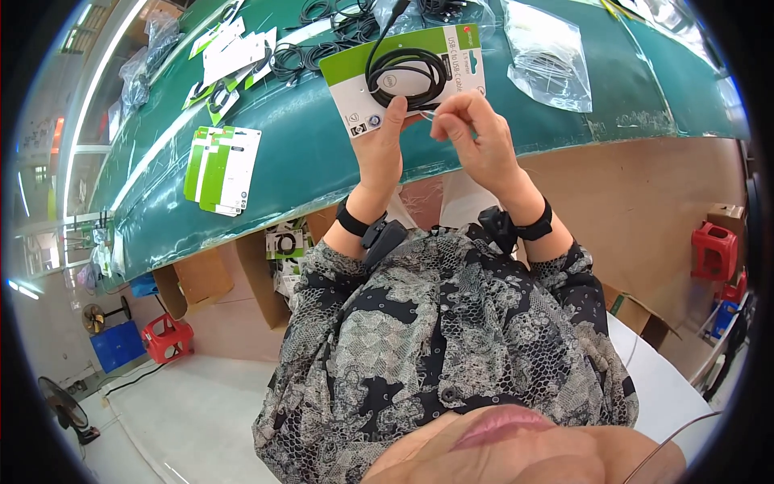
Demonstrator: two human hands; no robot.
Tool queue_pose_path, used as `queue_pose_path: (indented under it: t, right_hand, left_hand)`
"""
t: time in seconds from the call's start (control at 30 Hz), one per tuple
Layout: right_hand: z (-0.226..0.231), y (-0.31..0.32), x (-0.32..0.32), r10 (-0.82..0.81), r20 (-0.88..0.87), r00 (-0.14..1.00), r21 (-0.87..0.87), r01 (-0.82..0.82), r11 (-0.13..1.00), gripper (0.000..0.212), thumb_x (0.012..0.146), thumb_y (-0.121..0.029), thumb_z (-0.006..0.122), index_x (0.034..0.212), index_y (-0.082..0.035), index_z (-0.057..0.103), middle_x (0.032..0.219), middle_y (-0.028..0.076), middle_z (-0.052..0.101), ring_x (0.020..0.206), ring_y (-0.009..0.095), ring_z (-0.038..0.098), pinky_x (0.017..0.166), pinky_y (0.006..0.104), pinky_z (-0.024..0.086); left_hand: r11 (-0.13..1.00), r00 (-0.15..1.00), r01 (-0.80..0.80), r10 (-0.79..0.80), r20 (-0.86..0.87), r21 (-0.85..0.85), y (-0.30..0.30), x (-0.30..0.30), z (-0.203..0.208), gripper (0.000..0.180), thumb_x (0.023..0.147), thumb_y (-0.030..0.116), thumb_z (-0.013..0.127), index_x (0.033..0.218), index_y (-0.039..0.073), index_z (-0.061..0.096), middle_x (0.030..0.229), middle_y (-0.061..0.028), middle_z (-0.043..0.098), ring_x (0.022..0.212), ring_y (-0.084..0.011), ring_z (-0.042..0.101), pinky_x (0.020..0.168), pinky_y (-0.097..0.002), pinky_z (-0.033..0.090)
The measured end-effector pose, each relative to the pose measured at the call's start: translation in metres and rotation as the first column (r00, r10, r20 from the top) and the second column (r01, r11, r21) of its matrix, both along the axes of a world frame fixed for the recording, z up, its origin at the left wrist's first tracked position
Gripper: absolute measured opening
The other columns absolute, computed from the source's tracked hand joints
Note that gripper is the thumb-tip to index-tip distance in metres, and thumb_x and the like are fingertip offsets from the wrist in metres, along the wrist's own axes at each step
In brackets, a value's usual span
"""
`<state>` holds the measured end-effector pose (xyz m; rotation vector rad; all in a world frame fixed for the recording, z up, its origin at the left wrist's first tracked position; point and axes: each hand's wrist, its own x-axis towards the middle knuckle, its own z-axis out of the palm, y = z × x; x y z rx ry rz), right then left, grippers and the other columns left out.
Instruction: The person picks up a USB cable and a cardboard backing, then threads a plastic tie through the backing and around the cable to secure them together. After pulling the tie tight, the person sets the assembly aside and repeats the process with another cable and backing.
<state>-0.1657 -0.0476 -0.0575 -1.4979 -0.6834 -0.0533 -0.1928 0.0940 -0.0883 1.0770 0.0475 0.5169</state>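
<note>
My left hand (380, 152) is closed on a green and white packaging card (345, 95), its thumb lying over the front near the lower edge. A black cable (440, 74) lies coiled on the card, with one end and its plug sticking up past the top edge. Close to the card's lower edge, my right hand (488, 149) has thumb and forefinger pinched on a thin whitish tie (428, 114). How the tie runs behind the card is hidden.
The green table (298, 165) carries flat cards (234, 173) at left, carded cables (234, 60) behind them and loose black cables (339, 48) at the back. A clear bag of thin ties (548, 68) lies at right. Below stand a cardboard box (256, 270) and red stools (168, 339).
</note>
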Motion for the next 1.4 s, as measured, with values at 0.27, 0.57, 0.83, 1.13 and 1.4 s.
queue_pose_path:
  t: [0.27, 0.57, 0.83, 1.13, 1.4]
  right_hand:
    - [0.004, -0.008, 0.009, 0.169, 0.124, 0.978, -0.245, -0.135, 0.96, 0.007, 0.081, -0.002, 0.061, 0.085, 0.0, 0.056, 0.073, 0.007, 0.059, 0.061, 0.016, 0.057, 0.06, 0.0258, 0.046]
    - [0.012, -0.013, 0.011, 0.201, 0.083, 0.976, -0.321, -0.165, 0.933, 0.008, 0.079, -0.002, 0.062, 0.084, 0.0, 0.056, 0.068, 0.005, 0.057, 0.059, 0.015, 0.057, 0.058, 0.0258, 0.045]
    - [0.001, 0.0, 0.006, -0.098, 0.327, 0.94, -0.156, 0.157, 0.975, 0.009, 0.078, 0.001, 0.063, 0.085, -0.001, 0.058, 0.07, 0.006, 0.058, 0.058, 0.016, 0.057, 0.054, 0.0265, 0.045]
    - [0.003, 0.005, 0.011, -0.241, 0.681, 0.691, -0.223, 0.51, 0.83, 0.011, 0.073, -0.002, 0.067, 0.081, -0.005, 0.06, 0.069, 0.006, 0.057, 0.061, 0.024, 0.056, 0.055, 0.0313, 0.046]
    - [0.006, 0.002, 0.014, -0.216, 0.735, 0.643, -0.24, 0.544, 0.804, 0.013, 0.07, -0.003, 0.067, 0.08, -0.006, 0.059, 0.071, 0.004, 0.058, 0.064, 0.022, 0.056, 0.057, 0.0312, 0.046]
  left_hand:
    - [0.998, 0.998, 0.061, -0.061, 0.028, 0.016, 0.001, -0.004, -0.004, 0.035, 0.085, 0.004, 0.063, 0.117, 0.002, 0.047, 0.103, -0.0081, 0.06, 0.088, -0.0182, 0.062, 0.072, -0.0319, 0.057]
    - [0.994, 0.992, 0.109, -0.111, 0.064, 0.032, 0.004, -0.004, 0.001, 0.034, 0.085, 0.003, 0.062, 0.116, 0.001, 0.048, 0.104, -0.009, 0.06, 0.089, -0.0193, 0.062, 0.074, -0.0333, 0.057]
    - [0.993, 0.992, 0.117, -0.118, 0.037, 0.026, -0.001, -0.002, 0.003, 0.034, 0.086, 0.002, 0.061, 0.117, 0.001, 0.047, 0.105, -0.0095, 0.06, 0.091, -0.0198, 0.062, 0.074, -0.0335, 0.057]
    - [0.998, 0.998, 0.039, -0.041, 0.036, 0.052, -0.006, -0.001, 0.004, 0.031, 0.087, 0.002, 0.06, 0.115, -0.003, 0.049, 0.104, -0.01, 0.061, 0.089, -0.0178, 0.062, 0.073, -0.0323, 0.057]
    - [0.996, 0.997, -0.039, 0.033, 0.062, 0.084, -0.011, -0.002, 0.008, 0.024, 0.086, 0.001, 0.062, 0.108, -0.005, 0.055, 0.1, -0.0089, 0.062, 0.085, -0.0147, 0.061, 0.071, -0.0299, 0.056]
